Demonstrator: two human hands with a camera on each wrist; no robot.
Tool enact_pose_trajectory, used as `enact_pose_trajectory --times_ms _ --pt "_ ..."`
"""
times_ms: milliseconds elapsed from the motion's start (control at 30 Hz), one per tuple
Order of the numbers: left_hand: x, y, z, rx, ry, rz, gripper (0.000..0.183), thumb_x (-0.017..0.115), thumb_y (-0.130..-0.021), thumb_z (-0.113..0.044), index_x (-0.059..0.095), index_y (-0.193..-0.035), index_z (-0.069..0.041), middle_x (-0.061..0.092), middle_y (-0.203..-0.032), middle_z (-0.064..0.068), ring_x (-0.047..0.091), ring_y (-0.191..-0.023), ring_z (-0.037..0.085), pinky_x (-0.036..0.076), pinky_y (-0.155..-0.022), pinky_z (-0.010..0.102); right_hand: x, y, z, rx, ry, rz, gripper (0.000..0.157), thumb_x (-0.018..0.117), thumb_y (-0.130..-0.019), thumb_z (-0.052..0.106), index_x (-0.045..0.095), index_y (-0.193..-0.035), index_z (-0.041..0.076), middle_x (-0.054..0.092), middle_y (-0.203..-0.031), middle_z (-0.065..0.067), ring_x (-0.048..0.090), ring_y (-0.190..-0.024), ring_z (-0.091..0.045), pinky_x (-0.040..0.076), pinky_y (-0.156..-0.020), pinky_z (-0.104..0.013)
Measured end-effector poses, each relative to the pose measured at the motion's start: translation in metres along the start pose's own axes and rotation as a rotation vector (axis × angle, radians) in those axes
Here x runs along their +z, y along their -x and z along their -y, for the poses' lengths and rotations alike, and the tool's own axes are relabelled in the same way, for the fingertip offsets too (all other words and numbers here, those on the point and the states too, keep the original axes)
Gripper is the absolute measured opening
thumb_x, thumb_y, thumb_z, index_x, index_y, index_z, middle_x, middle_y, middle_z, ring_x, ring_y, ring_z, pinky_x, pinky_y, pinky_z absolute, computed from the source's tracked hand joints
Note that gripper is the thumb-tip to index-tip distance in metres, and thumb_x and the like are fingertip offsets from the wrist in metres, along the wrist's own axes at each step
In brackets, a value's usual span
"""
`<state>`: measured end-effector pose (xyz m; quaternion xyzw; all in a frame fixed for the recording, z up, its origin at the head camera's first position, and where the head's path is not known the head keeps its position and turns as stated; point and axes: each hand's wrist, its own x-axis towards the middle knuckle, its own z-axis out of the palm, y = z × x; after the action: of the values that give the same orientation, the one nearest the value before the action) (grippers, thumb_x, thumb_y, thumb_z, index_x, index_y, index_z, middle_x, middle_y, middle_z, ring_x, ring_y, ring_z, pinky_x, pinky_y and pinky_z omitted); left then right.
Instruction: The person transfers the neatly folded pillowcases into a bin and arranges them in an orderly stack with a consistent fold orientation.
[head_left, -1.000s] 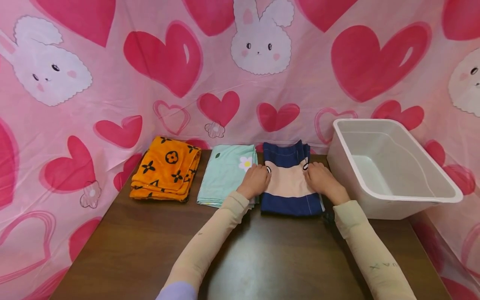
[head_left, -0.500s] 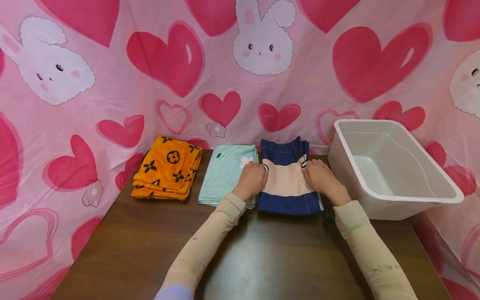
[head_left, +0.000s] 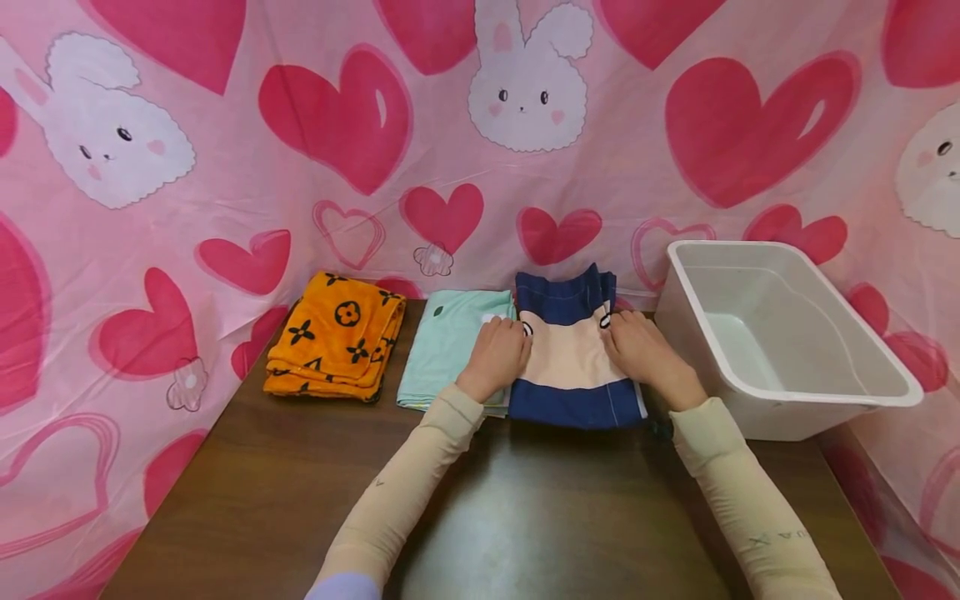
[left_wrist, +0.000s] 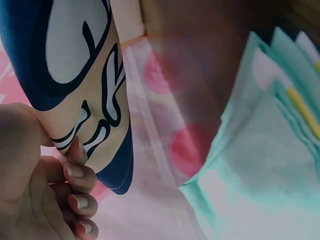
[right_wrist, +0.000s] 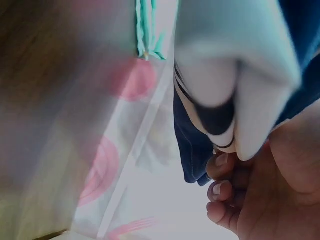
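Holding a striped cloth (head_left: pixel 568 354) by its two sides, a person works just right of center in the head view. The left hand (head_left: pixel 496 354) pinches one edge between thumb and fingers, as the left wrist view shows; the right hand (head_left: pixel 648 350) grasps the opposite edge, fingers curled under it. The cloth, navy with a peach band, is layered and appears already folded, its far end tilted up and a little uneven at the corner. It seems raised at least partly off the table (head_left: pixel 480 517), so the folding looks done while the laying flat does not. Whether it has been squared up fully, the pictures do not tell.

Just beside it, center frame, lies a mint cloth (head_left: pixel 437 342), folded and partly hidden by the left hand. Farther left, an orange cloth (head_left: pixel 330 333) with dark motifs sits folded; both look finished. At right stands a white tub (head_left: pixel 688 346). A pink backdrop (head_left: pixel 622 158) of hearts and rabbits fills the upper frame.
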<state>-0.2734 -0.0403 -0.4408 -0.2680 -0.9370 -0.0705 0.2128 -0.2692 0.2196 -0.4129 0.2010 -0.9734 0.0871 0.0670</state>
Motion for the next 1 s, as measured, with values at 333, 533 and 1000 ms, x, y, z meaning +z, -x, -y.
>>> enact_pose_trajectory --times_ms 333,533,1000 --pt "-0.017 -0.002 -0.001 -0.018 0.046 -0.008 0.033 0.048 -0.105 -0.022 0.064 -0.081 -0.005 0.063 -0.079 0.012 0.060 -0.076 0.032 0.049 -0.069 0.043 -0.020 0.002 0.009 -0.013 -0.042 0.006 0.035 0.049 -0.104 0.017 0.058 -0.117 -0.014 0.061 -0.104 -0.028 0.056 -0.098 -0.043 0.047 -0.094 -0.056" --pt "-0.025 -0.003 0.000 -0.017 0.085 -0.023 0.035 0.049 -0.105 -0.022 0.063 -0.078 -0.006 0.062 -0.078 0.012 0.059 -0.076 0.033 0.049 -0.068 0.044 -0.027 0.002 0.012 -0.030 -0.036 -0.012 0.033 0.049 -0.103 0.016 0.058 -0.111 -0.014 0.061 -0.102 -0.029 0.056 -0.099 -0.044 0.046 -0.094 -0.056" --pt "-0.041 -0.010 -0.002 0.020 0.122 -0.088 0.034 0.051 -0.104 -0.020 0.057 -0.073 -0.006 0.057 -0.070 0.011 0.056 -0.069 0.032 0.046 -0.064 0.041 -0.051 0.001 0.016 -0.099 -0.007 -0.099 0.026 0.048 -0.102 0.013 0.058 -0.093 -0.010 0.059 -0.087 -0.025 0.057 -0.088 -0.044 0.046 -0.083 -0.055"
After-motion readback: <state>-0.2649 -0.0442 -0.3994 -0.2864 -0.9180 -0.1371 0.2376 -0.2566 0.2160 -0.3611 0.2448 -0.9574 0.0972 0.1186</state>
